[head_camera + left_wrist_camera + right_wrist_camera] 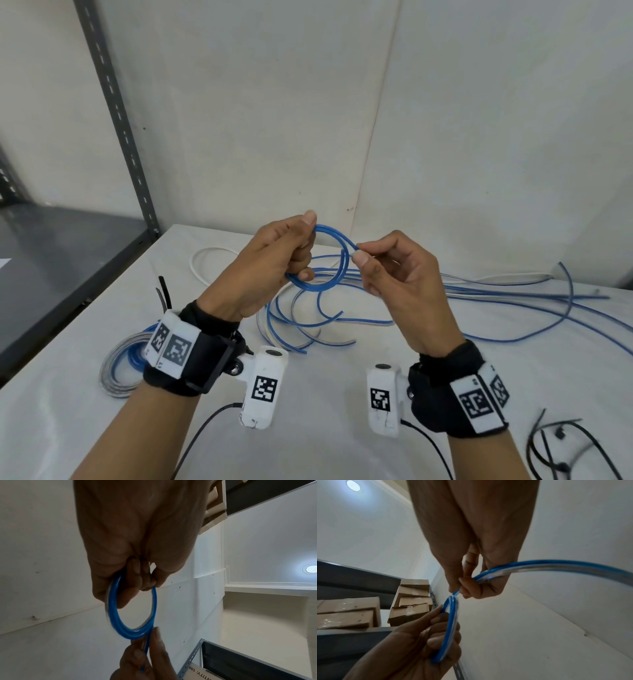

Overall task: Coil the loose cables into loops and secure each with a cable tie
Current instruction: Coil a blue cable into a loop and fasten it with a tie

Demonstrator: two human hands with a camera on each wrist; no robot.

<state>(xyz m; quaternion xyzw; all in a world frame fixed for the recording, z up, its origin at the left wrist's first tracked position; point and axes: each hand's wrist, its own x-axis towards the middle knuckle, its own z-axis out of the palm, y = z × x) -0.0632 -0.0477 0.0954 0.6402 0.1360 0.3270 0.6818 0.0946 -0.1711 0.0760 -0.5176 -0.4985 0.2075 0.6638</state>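
Note:
A small coil of blue and clear cable (pixel 337 263) (pixel 120 620) (pixel 452 618) is held up above the table. My left hand (pixel 274 263) (pixel 137 563) grips the coil's left side with curled fingers. Just right of the coil, my right hand (pixel 383 263) (pixel 471 585) pinches the cable's free run between thumb and forefinger. From there the run trails off to the right (pixel 556 565). More loose blue cable (pixel 479 294) sprawls over the white table (pixel 325 445). Black cable ties (pixel 555 445) lie at the front right.
A finished blue and clear coil (pixel 120 363) lies at the front left, partly behind my left wrist. A white cable (pixel 202 270) loops at the back. A grey metal shelf (pixel 68 253) stands to the left, and a white wall is behind the table.

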